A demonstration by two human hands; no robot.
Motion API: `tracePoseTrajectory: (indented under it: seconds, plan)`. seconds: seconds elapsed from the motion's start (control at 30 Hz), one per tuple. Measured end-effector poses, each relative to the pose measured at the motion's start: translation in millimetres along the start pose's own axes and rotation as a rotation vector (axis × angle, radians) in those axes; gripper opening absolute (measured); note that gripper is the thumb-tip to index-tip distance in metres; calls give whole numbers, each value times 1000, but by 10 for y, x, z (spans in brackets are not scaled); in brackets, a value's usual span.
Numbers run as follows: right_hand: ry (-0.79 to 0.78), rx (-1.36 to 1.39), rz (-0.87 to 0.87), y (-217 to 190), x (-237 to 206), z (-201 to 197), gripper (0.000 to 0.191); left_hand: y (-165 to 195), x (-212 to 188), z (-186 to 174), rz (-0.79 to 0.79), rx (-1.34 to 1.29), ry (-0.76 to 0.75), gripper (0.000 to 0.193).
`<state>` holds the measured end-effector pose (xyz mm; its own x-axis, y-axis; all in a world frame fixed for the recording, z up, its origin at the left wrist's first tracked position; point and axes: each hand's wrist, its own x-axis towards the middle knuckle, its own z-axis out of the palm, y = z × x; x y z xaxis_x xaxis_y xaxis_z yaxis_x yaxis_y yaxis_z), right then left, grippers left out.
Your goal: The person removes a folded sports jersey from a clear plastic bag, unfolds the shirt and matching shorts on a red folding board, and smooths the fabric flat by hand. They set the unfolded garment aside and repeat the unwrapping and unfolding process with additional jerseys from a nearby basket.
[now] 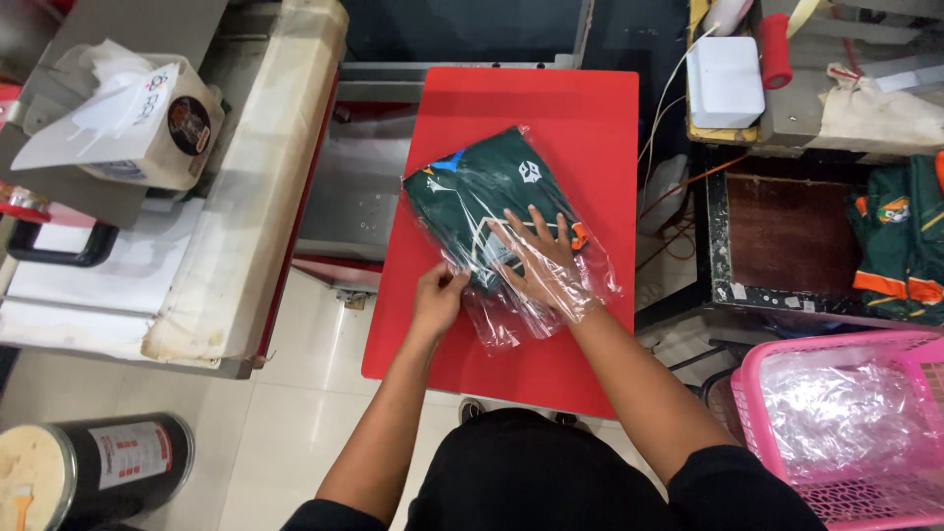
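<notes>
Right hand inside clear plastic bag, fingers spread flat on folded green garment. Left hand, at seven o'clock, pinches the bag's edge on red board.

— From my remote feed, what sits around the edges?

— At four o'clock I see a pink basket lined with clear plastic. At three o'clock, folded green and orange garments.

— And on the left?

— A white tissue box at ten o'clock, a black canister at seven o'clock, a white box at one.
</notes>
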<state>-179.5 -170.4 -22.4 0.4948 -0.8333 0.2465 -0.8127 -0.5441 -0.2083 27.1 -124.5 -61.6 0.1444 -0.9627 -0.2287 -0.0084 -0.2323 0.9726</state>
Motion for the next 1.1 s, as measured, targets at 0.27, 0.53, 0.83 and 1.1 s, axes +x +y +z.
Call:
tracePoseTrajectory:
  seconds: [0.27, 0.53, 0.83, 1.1]
  plan:
    - [331, 1800, 313, 25, -206, 119, 74, 1171, -379, 1134, 841, 274, -49, 10]
    - [239, 2697, 84, -66, -424, 291, 58, 960, -405, 1639, 785, 767, -334, 39]
    - [53, 2196, 1058, -30, -1704, -185, 48, 273, -670, 72, 325, 741, 119, 53]
    - [507, 613, 805, 616, -2118, -65, 24, 113, -740, -56, -243, 475, -65, 58]
